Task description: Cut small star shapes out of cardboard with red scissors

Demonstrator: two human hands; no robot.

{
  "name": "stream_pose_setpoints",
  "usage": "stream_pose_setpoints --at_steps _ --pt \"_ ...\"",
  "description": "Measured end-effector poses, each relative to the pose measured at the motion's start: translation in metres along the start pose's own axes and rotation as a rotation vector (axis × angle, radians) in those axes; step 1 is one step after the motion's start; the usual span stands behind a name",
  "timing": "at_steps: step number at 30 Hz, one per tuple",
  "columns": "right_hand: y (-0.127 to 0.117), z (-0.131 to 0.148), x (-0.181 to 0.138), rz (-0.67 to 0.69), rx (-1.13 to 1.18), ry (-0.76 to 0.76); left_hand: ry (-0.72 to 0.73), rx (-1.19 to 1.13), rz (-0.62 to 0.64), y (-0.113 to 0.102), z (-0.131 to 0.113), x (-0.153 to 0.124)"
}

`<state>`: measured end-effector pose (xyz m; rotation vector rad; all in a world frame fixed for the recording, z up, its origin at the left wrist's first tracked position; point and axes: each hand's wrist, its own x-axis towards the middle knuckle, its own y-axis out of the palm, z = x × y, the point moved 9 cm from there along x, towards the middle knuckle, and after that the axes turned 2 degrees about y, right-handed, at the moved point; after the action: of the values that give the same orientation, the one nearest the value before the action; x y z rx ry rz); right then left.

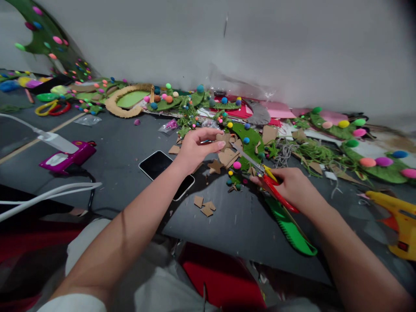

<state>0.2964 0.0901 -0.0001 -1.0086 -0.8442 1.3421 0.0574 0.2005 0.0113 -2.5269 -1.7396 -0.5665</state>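
Note:
Between the thumb and fingers of my left hand (198, 149) is a small piece of brown cardboard (224, 139). My right hand (290, 187) grips scissors (273, 186) with red and yellow handles, whose metal blades point up and left toward that piece. Whether the blades touch it I cannot tell. Below the held piece, a cardboard star (215, 167) lies on the dark table (240, 229) beside more cardboard scraps (228, 158). Nearer to me are several small cardboard offcuts (204, 206). A green toothed tool (290, 229) lies under my right hand.
A phone (156, 164) lies partly beneath my left forearm. On the right rests a yellow glue gun (394, 216). A purple power adapter (69, 158) with cables sits at left. Green felt pieces with colourful pompoms (354, 132) line the back along the pale wall (156, 39).

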Motion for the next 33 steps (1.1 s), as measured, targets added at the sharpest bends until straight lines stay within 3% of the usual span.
stream_pose_setpoints --at_steps 9,17,20,23,27,33 --pt "-0.003 -0.003 0.002 -0.045 -0.002 -0.014 -0.058 0.007 -0.069 -0.009 0.002 0.001" --pt "-0.009 -0.009 0.002 -0.064 0.188 -0.029 -0.053 -0.048 -0.071 -0.011 -0.002 0.001" --pt "-0.003 -0.009 0.004 -0.019 0.373 0.001 -0.067 -0.052 -0.063 -0.01 -0.001 0.001" --pt "0.002 -0.005 0.007 -0.004 0.648 0.038 -0.112 -0.071 -0.001 -0.001 0.003 -0.002" --pt "0.003 0.009 0.008 -0.038 0.87 0.008 -0.202 -0.059 0.162 0.027 0.01 -0.013" --pt "0.001 0.023 0.003 -0.084 1.016 -0.022 -0.283 0.015 0.263 0.056 0.011 -0.026"
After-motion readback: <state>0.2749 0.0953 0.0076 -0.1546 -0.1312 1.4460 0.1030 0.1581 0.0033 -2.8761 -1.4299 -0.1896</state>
